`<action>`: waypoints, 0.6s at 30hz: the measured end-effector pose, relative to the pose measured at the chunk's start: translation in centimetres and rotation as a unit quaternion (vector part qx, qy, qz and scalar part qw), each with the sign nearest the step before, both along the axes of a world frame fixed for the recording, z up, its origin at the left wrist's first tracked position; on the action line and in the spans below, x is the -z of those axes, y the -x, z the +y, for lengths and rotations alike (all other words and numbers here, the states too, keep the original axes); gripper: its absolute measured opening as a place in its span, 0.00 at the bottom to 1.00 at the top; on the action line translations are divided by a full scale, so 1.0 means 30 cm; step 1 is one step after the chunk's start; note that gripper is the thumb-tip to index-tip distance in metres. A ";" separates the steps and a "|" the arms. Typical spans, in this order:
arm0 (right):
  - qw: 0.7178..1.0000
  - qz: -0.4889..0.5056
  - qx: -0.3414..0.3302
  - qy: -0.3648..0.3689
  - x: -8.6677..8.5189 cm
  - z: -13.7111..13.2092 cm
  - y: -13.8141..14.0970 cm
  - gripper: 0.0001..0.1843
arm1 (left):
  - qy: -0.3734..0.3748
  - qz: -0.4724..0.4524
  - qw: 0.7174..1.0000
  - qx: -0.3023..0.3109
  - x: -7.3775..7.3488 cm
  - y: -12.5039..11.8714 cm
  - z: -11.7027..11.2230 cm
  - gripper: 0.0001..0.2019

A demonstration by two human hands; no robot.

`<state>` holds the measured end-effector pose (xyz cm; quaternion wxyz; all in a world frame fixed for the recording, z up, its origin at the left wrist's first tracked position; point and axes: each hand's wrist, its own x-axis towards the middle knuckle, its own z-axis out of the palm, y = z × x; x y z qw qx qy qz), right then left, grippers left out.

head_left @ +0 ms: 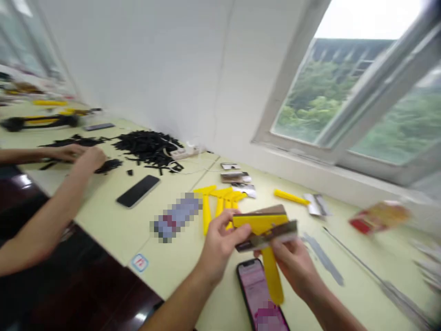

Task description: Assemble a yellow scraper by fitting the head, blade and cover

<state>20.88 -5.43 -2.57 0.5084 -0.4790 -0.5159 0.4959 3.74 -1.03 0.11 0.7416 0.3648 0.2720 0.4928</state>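
My left hand (222,243) is closed on one end of the wide head of a yellow scraper (273,280), whose handle hangs down. My right hand (298,264) grips a shiny metal plate (287,230) that lies slanted across the front of that head. A brownish flat piece (277,210) shows behind the head's upper edge. Parts of the fingers are hidden behind the scraper. Below my hands, a lit phone (253,289) lies on the table, partly covered by the handle. Several yellow scraper handles (206,214) lie just beyond my left hand.
Metal plates (236,178) lie near the wall, and another yellow scraper (291,197) is at the right. A dark phone (138,191), black strips (148,145) and a power strip (184,152) are leftward. Another person's hands (86,156) work there. A thin rod (354,255) lies right.
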 end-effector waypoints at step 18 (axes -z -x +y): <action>0.984 0.086 0.079 -0.137 -0.195 -0.002 -0.450 0.20 | -0.287 0.201 0.930 0.112 -0.219 -0.392 0.148 0.14</action>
